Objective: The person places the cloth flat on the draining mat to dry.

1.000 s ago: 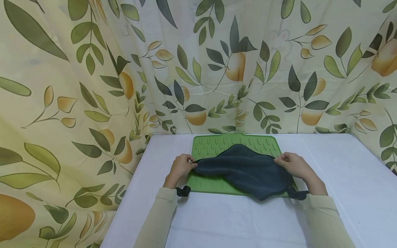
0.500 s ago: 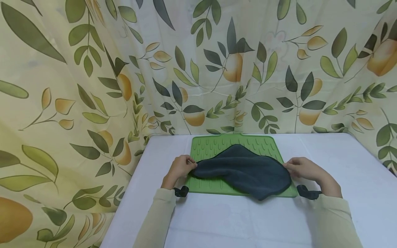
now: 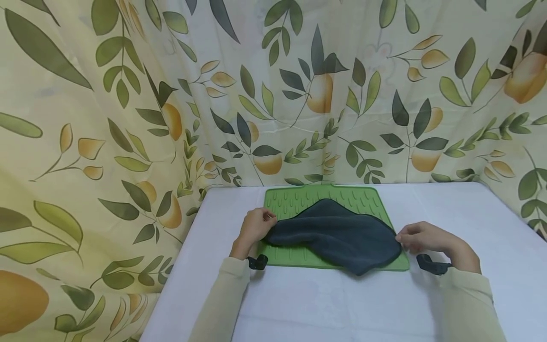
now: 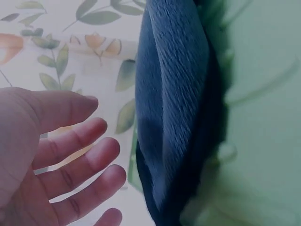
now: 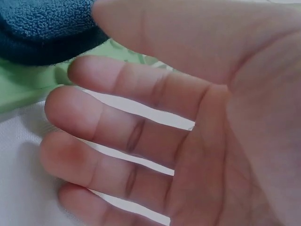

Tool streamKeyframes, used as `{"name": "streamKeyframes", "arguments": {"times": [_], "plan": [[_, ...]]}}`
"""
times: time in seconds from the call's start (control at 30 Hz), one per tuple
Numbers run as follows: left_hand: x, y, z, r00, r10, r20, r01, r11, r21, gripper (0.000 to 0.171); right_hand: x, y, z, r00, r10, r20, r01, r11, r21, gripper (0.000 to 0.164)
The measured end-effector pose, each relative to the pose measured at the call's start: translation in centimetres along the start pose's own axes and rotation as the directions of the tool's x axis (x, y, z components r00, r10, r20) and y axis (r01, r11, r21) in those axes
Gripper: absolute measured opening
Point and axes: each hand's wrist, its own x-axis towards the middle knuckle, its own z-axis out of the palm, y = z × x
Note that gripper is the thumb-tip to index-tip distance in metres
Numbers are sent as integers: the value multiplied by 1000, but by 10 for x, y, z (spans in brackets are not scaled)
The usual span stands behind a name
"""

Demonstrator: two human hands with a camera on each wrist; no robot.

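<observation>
A dark blue-grey cloth [image 3: 335, 237] lies rumpled and partly folded across a green ridged mat [image 3: 295, 202]. Its left part is bunched into a fold, and a corner hangs past the mat's front edge. My left hand [image 3: 254, 225] is at the cloth's left end; in the left wrist view its fingers are loosely spread, a gap away from the cloth [image 4: 174, 94]. On the other side, my right hand [image 3: 427, 240] is beside the cloth's right edge. The right wrist view shows those fingers extended and apart, with the thumb tip right at the cloth's edge [image 5: 51, 23] and nothing gripped.
Both lie on a table with a white cover [image 3: 299, 308]. A curtain printed with leaves and fruit [image 3: 269, 123] rises along the back and left sides. Black wrist straps with small cameras [image 3: 258, 262] sit at both cuffs.
My right hand has let go of the cloth's upper right edge and moved right and nearer. My left hand has released the left end and shifted slightly away from me. The cloth's right edge settled.
</observation>
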Motion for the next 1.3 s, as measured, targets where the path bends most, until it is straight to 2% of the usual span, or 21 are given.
{"name": "streamKeyframes", "arguments": {"times": [0.1,0.23,0.47,0.63,0.77,0.93,1.0,1.13,1.3], "plan": [[6,10,3,1000,15,-1,-15,999,52,14,1,1,1,1000,-1,21,1,1000,20,30],[20,22,9,999,34,24,-36,991,129,14,3,3,3,998,-37,54,36,999,21,26],[45,38,34,990,41,137,-76,963,257,21,4,4,9,999,-29,35,30,999,-25,22],[55,47,49,981,19,192,-73,958,278,26,5,4,11,999,-48,-9,47,999,-27,23],[58,52,57,975,-15,222,-54,952,301,18,7,2,10,998,-42,-56,41,999,-12,23],[62,54,63,973,-55,222,-9,961,276,50,8,-1,9,996,-13,-92,16,1000,26,24],[63,54,63,974,-66,218,10,968,249,55,9,-2,8,995,-1,-104,5,999,39,25],[65,53,61,977,-61,206,15,976,218,49,10,-2,5,991,0,-135,6,999,38,26],[68,52,54,988,-47,149,16,980,201,24,12,-5,4,977,-19,-215,32,998,57,28]]}}
